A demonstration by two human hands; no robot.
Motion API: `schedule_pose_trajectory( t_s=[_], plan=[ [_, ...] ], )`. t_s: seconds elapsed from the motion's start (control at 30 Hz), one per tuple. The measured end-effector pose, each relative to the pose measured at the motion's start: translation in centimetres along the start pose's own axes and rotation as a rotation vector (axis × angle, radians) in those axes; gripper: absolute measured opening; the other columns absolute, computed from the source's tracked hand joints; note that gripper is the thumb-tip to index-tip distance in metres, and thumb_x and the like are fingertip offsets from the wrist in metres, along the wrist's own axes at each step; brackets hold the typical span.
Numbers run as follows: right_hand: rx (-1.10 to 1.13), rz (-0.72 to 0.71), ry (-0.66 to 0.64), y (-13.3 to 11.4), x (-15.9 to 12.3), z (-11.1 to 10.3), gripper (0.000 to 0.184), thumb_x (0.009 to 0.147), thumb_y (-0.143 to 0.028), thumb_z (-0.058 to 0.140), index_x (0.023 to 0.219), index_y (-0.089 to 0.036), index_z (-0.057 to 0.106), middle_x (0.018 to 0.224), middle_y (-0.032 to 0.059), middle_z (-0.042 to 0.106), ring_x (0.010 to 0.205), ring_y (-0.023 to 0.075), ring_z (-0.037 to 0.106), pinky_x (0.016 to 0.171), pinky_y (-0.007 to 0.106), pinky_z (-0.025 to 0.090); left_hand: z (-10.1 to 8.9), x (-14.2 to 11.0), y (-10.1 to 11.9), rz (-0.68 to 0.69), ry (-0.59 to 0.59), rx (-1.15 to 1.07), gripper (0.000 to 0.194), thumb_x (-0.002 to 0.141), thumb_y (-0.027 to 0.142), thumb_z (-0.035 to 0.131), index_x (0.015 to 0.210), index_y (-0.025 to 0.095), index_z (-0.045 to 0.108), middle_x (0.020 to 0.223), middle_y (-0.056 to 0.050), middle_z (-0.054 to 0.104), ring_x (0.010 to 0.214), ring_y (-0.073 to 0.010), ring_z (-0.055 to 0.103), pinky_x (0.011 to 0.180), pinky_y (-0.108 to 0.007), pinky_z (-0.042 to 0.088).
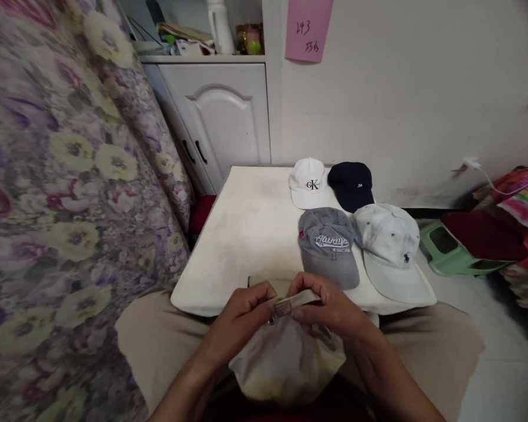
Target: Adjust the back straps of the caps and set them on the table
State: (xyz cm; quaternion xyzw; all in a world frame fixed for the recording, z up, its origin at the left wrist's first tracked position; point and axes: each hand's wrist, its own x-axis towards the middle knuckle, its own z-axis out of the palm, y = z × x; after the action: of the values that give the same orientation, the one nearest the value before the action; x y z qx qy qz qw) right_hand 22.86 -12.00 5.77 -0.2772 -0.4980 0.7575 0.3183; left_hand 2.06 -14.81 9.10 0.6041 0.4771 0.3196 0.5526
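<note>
A beige baseball cap [290, 363] is between my hands, over my lap at the table's near edge. My left hand [250, 310] pinches its back strap beside the small metal buckle. The fingers of my right hand [319, 305] are closed on the strap's other side, where a loop of it stands up. Just beyond lie a grey cap [328, 240] with white lettering and a pale blue cap [391, 246] with a small dark emblem. Behind these are a white cap [308, 181] with black letters and a navy cap [351, 184].
The caps lie on the right side of a cream-covered table [233, 234]. A floral curtain [79, 193] hangs close on the left. White cabinet doors [220, 111] and a wall with a pink paper [308, 29] stand behind. A green stool [453, 252] is at the right.
</note>
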Motion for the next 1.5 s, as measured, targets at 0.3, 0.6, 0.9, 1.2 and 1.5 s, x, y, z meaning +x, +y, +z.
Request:
schedule_pose_trajectory(
  t_s=[0.3,0.6,0.9,1.2,1.5],
  plan=[
    [0.077,0.023,0.060,0.6,0.5,0.8,0.025,0.071,-0.021,0.075,0.086,-0.020,0.055,0.059,-0.0076,0.053,0.041,0.0059,0.041,0.040,0.017,0.032,0.0,-0.6,0.6,0.058,0.011,0.163,0.020,0.092,0.038,0.058,0.089,0.019,0.060,0.080,0.000,0.061,0.075,-0.0166,0.054,0.066,-0.026,0.041],
    [0.090,-0.002,0.077,0.8,0.9,1.2,0.024,0.070,-0.020,0.075,0.083,-0.019,0.056,0.062,-0.0065,0.055,0.044,0.0057,0.042,0.041,0.017,0.031,0.8,-2.0,0.8,0.326,0.214,0.484,0.032,0.089,0.025,0.066,0.120,0.028,0.058,0.112,-0.004,0.068,0.102,-0.0213,0.063,0.088,-0.033,0.050],
    [-0.002,0.011,0.107,0.3,0.9,1.7,0.021,0.070,-0.021,0.071,0.082,-0.019,0.055,0.061,-0.0069,0.052,0.046,0.0067,0.039,0.043,0.019,0.029,0.7,-2.2,0.6,0.432,0.307,0.710,0.016,0.090,0.023,0.064,0.107,0.025,0.063,0.105,-0.005,0.066,0.095,-0.0196,0.066,0.079,-0.029,0.053],
    [-0.264,-0.079,0.172,0.5,1.1,2.0,0.012,0.075,-0.018,0.066,0.080,-0.020,0.056,0.065,-0.0058,0.049,0.053,0.0085,0.040,0.048,0.020,0.028,1.1,-2.6,-0.3,0.482,0.366,0.854,0.018,0.093,0.018,0.057,0.110,0.023,0.055,0.106,-0.008,0.063,0.097,-0.0213,0.062,0.084,-0.033,0.051],
    [-0.316,-0.121,0.184,0.7,1.3,2.2,0.013,0.073,-0.014,0.065,0.080,-0.020,0.056,0.067,-0.0051,0.051,0.060,0.0106,0.043,0.055,0.022,0.032,1.1,-3.5,-0.6,0.122,0.316,0.647,0.012,0.089,0.028,0.061,0.097,0.024,0.054,0.091,-0.002,0.067,0.080,-0.0202,0.065,0.069,-0.030,0.049]
  ],
)
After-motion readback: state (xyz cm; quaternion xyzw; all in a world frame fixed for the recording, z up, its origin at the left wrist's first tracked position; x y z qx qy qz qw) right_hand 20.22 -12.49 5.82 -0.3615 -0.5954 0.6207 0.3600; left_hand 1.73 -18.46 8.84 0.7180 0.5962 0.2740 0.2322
